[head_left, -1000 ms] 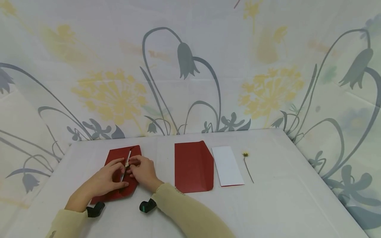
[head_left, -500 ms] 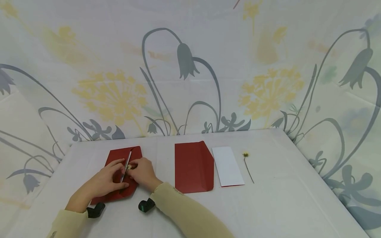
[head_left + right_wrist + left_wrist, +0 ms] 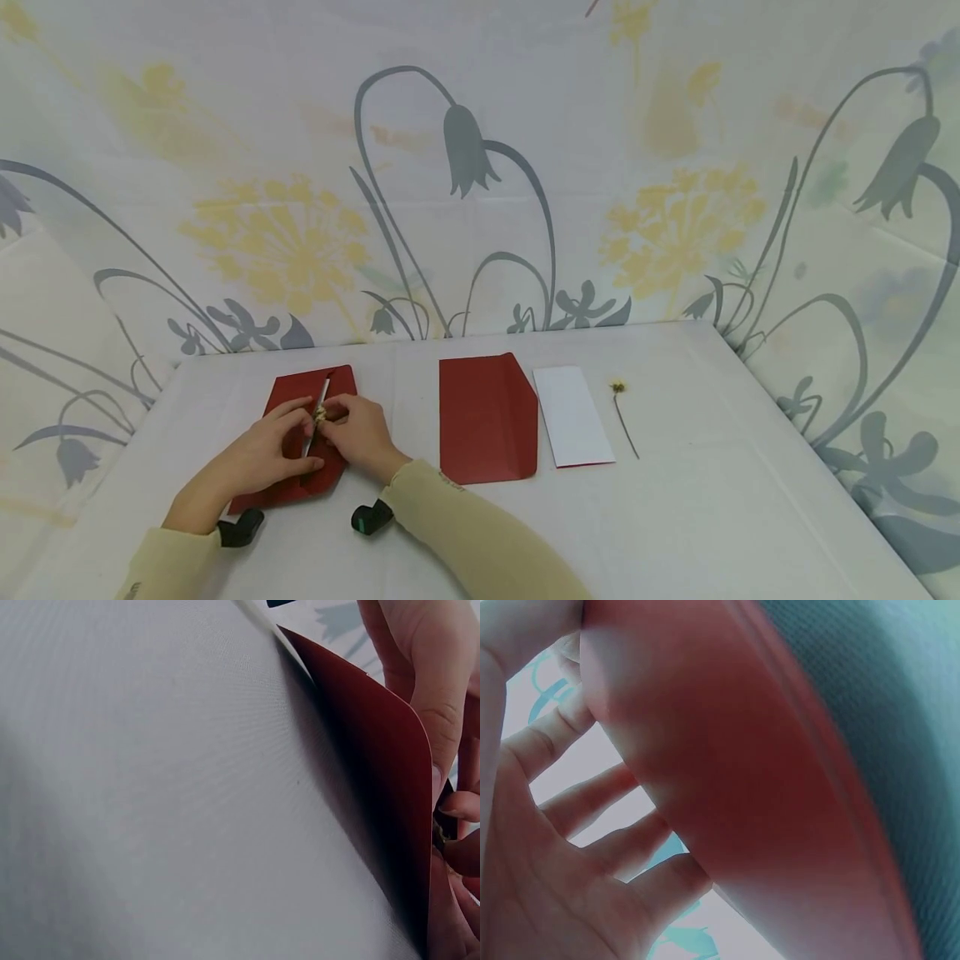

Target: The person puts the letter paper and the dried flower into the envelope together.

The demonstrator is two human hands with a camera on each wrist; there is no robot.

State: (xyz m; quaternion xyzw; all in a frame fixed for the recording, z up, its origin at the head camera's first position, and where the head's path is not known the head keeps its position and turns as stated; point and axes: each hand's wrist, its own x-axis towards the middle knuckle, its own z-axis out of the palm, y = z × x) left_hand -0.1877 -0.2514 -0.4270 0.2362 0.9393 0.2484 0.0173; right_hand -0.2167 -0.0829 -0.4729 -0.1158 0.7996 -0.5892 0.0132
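A red envelope (image 3: pixel 288 389) at the left of the table has a white card (image 3: pixel 325 390) showing as a thin strip in its mouth. My left hand (image 3: pixel 258 454) holds the envelope by its mouth, thumb on the near side and fingers on the far side. In the left wrist view, its fingertips meet the edge of the red paper (image 3: pixel 727 750). My right hand (image 3: pixel 363 433) pinches a small dried yellow flower (image 3: pixel 320 414) right at the mouth, against the card strip. The flower's stem is hidden. The right wrist view shows the raised envelope flap (image 3: pixel 375 742) with fingers behind it.
A second red envelope (image 3: pixel 480 421) lies flat at mid-table, its flap to the right. Beside it lie a white card (image 3: pixel 573 417) with a red lower edge and another dried yellow flower (image 3: pixel 618 387) on a long stem. A floral-printed cloth (image 3: pixel 465 275) rises behind the table.
My right fingertips have shifted slightly at the envelope's mouth, and more of the flower head now shows beside the card strip. My left hand keeps its place on the envelope.
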